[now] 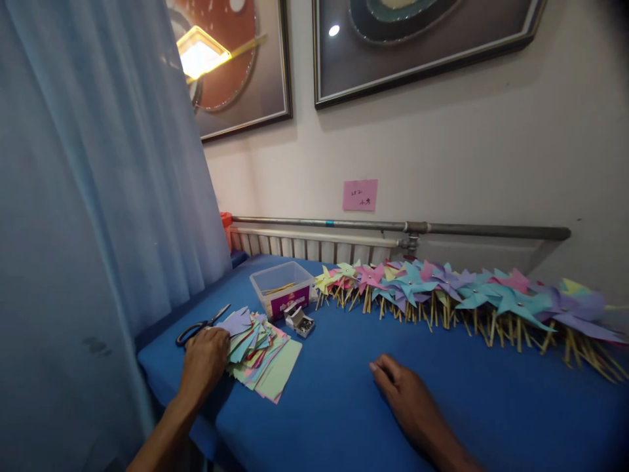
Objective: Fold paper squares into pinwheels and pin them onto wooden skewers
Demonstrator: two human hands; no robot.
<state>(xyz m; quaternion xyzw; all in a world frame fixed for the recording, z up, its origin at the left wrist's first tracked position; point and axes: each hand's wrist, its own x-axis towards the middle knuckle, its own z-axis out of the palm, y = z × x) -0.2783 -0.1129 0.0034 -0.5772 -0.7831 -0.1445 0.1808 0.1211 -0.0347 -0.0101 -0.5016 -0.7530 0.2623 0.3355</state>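
Note:
My left hand (205,359) is at the left edge of a pile of colored paper (255,354), its fingers bent downward and their tips hidden. A purple cut paper piece (236,322) lies right by those fingers; whether they grip it I cannot tell. Just behind the hand, black-handled scissors (199,328) lie on the blue cover. My right hand (405,396) rests on the blue surface, fingers curled in and thumb against them, with nothing visible in it. Green and pink sheets stick out from under the cut pieces.
A clear plastic box (289,303) with thin sticks stands behind the pile, beside a small open box (299,321) of metal bits. Rows of paper pinwheels (413,283) on sticks line the wall side. A blue curtain (98,164) hangs left; a metal rail (363,224) runs behind.

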